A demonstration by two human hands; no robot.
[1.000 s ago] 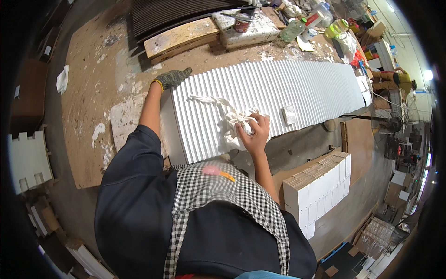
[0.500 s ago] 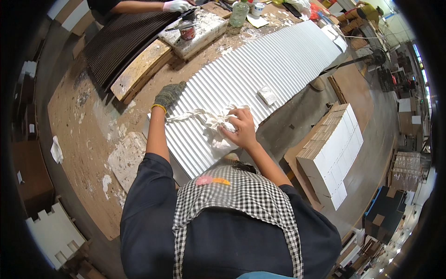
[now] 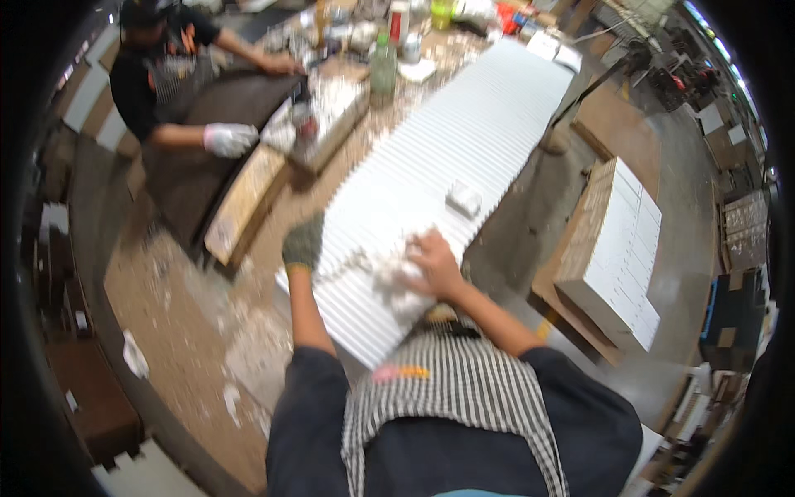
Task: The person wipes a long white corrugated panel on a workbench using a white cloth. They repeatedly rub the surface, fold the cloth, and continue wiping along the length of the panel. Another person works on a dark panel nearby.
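Note:
A long white ribbed panel (image 3: pixel 431 141) lies across the work table, running from in front of me to the far right. My right hand (image 3: pixel 436 263) is closed on a crumpled white cloth (image 3: pixel 389 272) and presses it against the near part of the panel; a twisted end of the cloth trails left. At the panel's left edge is my left hand (image 3: pixel 303 242) in a dark grey-green glove, its fingers smeared by motion. A small white block-like pad (image 3: pixel 464 199) sits on the panel beyond my right hand.
Across the table (image 3: pixel 157 290), a co-worker with a white-gloved hand (image 3: pixel 231 140) leans over a dark panel (image 3: pixel 186 182). Nearby are a wooden block (image 3: pixel 246 203), a paint-stained slab (image 3: pixel 339 124) and a green bottle (image 3: pixel 383 70). White-topped cardboard (image 3: pixel 617 248) is stacked at right.
The view has tilted and blurred, so more of the co-worker shows. The co-worker's gloved hand now appears over the dark panel's near side. My right hand stays on the cloth.

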